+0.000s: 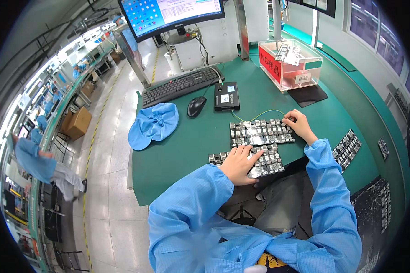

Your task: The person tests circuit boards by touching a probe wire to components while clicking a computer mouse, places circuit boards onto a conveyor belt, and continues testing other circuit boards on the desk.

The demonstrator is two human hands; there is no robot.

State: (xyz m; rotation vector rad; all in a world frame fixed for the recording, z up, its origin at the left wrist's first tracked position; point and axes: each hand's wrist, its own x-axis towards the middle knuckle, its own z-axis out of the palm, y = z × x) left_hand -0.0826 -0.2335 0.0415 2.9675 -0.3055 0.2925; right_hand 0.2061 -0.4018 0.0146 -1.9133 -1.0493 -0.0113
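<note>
Two panels of small circuit boards with rows of silver metal parts lie on the green work table, one behind the other. My left hand (240, 164) rests over the near panel (268, 163), thumb spread from the fingers, covering part of its left half. At the right end of the far panel (259, 133), my right hand (299, 126) pinches the end of a thin green cable (258, 116); its tip is hidden by the fingers. The cable runs back to a black box-shaped device (226, 96) with a small lit screen.
A black mouse (196, 107), keyboard (183, 84) and blue cap (154, 126) lie to the left, below a monitor (171, 16). A clear box (290, 66) stands at the back right. More board panels (347, 150) lie at right. A person in blue (36, 157) is far left.
</note>
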